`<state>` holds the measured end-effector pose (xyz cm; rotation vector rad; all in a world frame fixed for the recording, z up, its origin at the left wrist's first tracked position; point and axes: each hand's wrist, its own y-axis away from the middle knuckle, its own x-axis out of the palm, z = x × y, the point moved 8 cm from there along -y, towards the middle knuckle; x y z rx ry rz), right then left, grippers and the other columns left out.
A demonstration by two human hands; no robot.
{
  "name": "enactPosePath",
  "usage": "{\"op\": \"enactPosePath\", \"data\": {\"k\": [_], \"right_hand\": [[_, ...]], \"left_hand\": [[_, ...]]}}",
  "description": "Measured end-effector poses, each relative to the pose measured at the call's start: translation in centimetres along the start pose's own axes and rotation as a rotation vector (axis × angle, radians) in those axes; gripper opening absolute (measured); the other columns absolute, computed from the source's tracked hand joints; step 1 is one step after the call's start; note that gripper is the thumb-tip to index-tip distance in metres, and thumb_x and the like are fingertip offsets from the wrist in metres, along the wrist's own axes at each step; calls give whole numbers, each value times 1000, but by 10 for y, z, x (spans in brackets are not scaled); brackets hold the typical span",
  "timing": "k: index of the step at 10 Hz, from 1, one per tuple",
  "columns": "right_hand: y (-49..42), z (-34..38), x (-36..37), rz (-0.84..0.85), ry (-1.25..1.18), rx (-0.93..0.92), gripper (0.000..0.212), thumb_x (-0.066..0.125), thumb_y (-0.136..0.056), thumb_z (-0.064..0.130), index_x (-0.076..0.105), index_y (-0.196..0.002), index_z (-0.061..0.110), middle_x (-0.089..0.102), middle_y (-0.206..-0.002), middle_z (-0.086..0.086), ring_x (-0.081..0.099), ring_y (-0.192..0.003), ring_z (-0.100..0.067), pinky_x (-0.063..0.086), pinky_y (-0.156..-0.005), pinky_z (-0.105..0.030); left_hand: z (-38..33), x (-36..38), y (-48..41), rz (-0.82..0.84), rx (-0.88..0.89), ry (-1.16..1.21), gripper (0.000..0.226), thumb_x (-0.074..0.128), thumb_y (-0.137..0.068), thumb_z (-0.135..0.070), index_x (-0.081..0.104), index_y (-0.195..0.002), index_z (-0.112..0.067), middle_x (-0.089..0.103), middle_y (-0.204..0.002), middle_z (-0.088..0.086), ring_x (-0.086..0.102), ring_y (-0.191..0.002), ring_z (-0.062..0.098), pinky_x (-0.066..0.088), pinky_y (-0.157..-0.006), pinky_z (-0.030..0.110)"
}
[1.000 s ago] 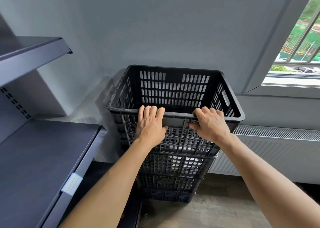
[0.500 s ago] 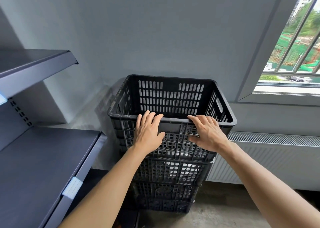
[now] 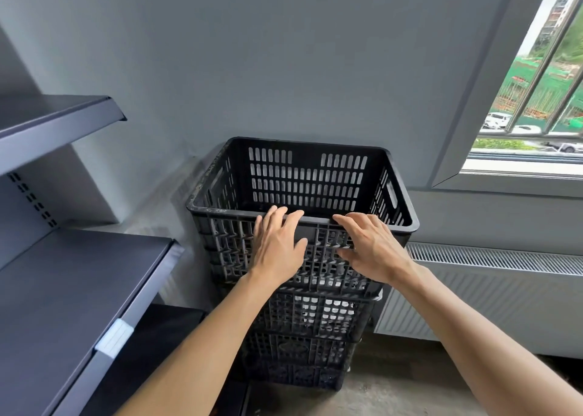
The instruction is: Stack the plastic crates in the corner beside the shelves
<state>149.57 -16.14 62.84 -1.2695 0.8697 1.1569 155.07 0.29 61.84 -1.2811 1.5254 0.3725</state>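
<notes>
A stack of black slotted plastic crates point(image 3: 309, 318) stands on the floor in the corner, between the shelves and the radiator. The top crate point(image 3: 303, 179) sits nested in the one below, level and empty. My left hand point(image 3: 277, 248) lies flat against the top crate's near wall, with its fingertips at the rim and its thumb spread. My right hand point(image 3: 372, 251) rests beside it on the same wall, fingers spread and lightly bent. Neither hand curls over the rim or holds the crate.
Dark metal shelves fill the left: a lower shelf point(image 3: 79, 283) with a white label clip point(image 3: 113, 336) and an upper shelf point(image 3: 56, 116). A white radiator point(image 3: 492, 292) runs along the right wall under a barred window point(image 3: 536, 106). The floor point(image 3: 394, 393) is bare concrete.
My fingers have come off the crate's rim and flattened against its near wall. The top crate has settled lower in view as the camera pulled back.
</notes>
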Motion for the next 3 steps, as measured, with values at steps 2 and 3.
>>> {"op": "enactPosePath", "data": {"k": [2, 3], "right_hand": [[11, -7, -24, 2, -77, -29, 60, 60, -95, 36, 36, -149, 27, 43, -146, 2, 37, -129, -20, 40, -106, -35], [24, -15, -41, -18, -108, -28, 57, 59, -96, 36, 37, -148, 30, 45, -144, 5, 38, -129, -18, 42, -102, -34]], "left_hand": [[-24, -12, 12, -47, 30, 121, 52, 57, -93, -35, 45, -143, -24, 46, -143, 0, 35, -137, 17, 27, -115, 42], [-31, -24, 24, -63, 29, 218, 48, 56, -95, -35, 47, -140, -25, 49, -140, -4, 40, -132, 13, 33, -113, 39]]}}
